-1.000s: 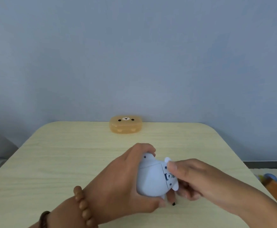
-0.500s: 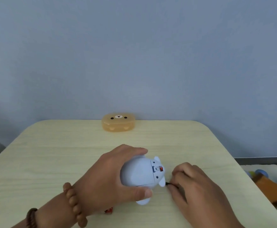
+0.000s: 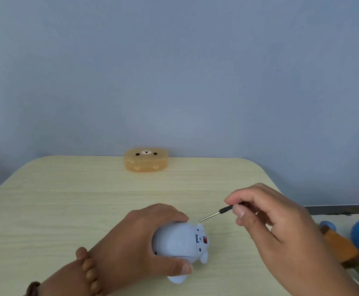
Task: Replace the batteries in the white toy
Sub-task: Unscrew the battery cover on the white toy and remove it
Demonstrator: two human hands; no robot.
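Left hand [image 3: 135,242] is wrapped over the white toy [image 3: 178,240], fingers curled across its top and thumb tucked under the near side, pinning it on its side on the tabletop [image 3: 67,199], near the front edge. The toy's underside faces right, showing a small panel and a red switch. Right hand [image 3: 270,221] pinches a slim screwdriver [image 3: 221,212] by its black handle between thumb and fingertips, the other fingers loosely bent. The metal tip points down-left at the toy, close to it but not touching.

So where are we? Early, by my reading. The panel looks to be in place on the underside, no batteries show anywhere on the tabletop (they may be in the orange bear-faced case [image 3: 145,160] at the far edge, though I cannot tell), and the tip has not met any screw. Left to do, it seems: undo the cover, swap the cells, close it up.
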